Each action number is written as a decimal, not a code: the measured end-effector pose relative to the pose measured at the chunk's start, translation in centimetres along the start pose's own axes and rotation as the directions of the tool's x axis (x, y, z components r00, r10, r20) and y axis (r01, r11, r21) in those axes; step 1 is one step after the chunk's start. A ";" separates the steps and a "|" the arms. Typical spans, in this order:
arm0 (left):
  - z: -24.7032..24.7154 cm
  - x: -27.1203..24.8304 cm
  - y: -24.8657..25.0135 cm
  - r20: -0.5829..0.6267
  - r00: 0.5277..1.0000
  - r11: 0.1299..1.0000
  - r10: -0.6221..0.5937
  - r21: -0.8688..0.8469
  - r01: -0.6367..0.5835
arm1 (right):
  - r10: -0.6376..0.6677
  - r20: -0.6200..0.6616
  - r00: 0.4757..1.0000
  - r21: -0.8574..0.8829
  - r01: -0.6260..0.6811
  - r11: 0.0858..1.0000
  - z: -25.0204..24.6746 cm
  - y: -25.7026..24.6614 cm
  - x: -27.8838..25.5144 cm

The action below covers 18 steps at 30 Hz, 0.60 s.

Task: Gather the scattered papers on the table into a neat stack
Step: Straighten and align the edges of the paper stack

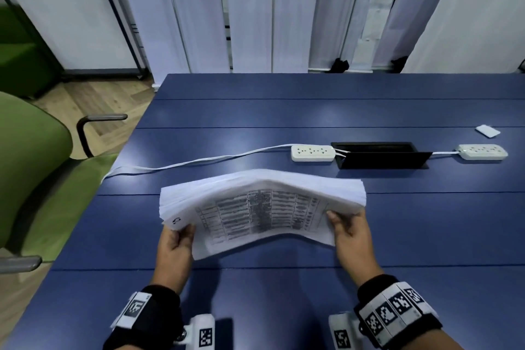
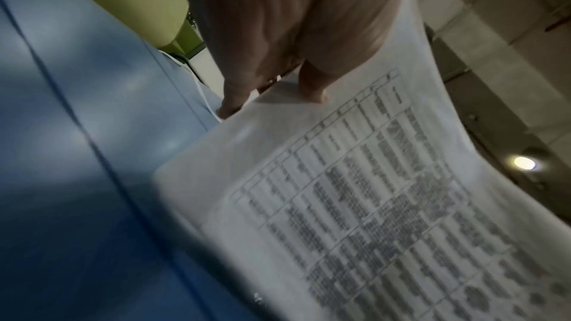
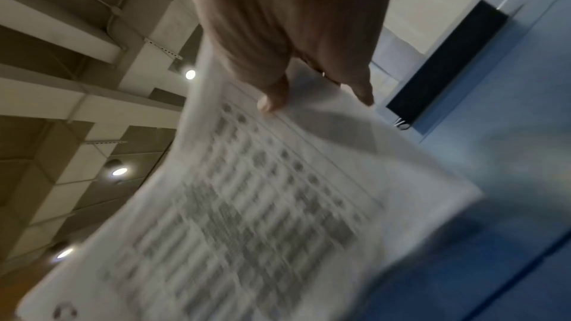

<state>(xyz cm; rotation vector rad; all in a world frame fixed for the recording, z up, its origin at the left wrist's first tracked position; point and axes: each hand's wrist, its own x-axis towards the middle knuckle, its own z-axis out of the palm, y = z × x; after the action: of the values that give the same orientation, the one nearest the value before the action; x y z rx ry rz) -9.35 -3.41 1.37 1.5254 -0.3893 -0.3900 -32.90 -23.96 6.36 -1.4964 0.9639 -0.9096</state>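
Left hand (image 1: 174, 244): gripped the left end of the papers (image 1: 261, 207), thumb on the printed top sheet, fingers curled beneath. Confirmed in the left wrist view: thumb (image 2: 312, 87) pressed on the page, a finger wrapped round the edge.

Right hand (image 1: 350, 236): gripped the right end of the same bundle, thumb on top, fingers below. Seen likewise in the right wrist view: thumb (image 3: 273, 97) on the sheet, a fingertip at the paper's far edge.

Papers: held as one thick bundle above the blue counter (image 1: 284, 307), near its front-left part, clear of the surface. Bowed upward in the middle, ends lower in the two hands. Left edges fanned and uneven, not squared. Top sheet printed with a table of dark text, too blurred to read.

Beyond the bundle on the counter: a white power strip (image 1: 313, 152) with its white cable (image 1: 184, 163) running off the left edge; just beside the strip, a black cable box (image 1: 380, 155) set into the surface; a second power strip (image 1: 483, 151) to the right of the box; a small white card (image 1: 487, 131) farther back on the right.

Left of the counter: a green chair (image 1: 37, 173) with grey armrests. Behind: pale vertical blinds (image 1: 255, 8). On both wrists: black bands with printed markers.
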 end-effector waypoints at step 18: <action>-0.7 -1.4 -1.6 0.014 0.995 0.995 -0.100 0.021 0.099 | -0.005 0.695 0.719 -0.711 0.688 0.147 9.5 -9.9 -0.6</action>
<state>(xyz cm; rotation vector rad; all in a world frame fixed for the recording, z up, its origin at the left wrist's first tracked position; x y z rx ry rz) -10.23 -2.20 -0.28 1.5660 -0.3304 -0.4770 -23.38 -19.04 15.01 -3.0338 0.6470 0.0644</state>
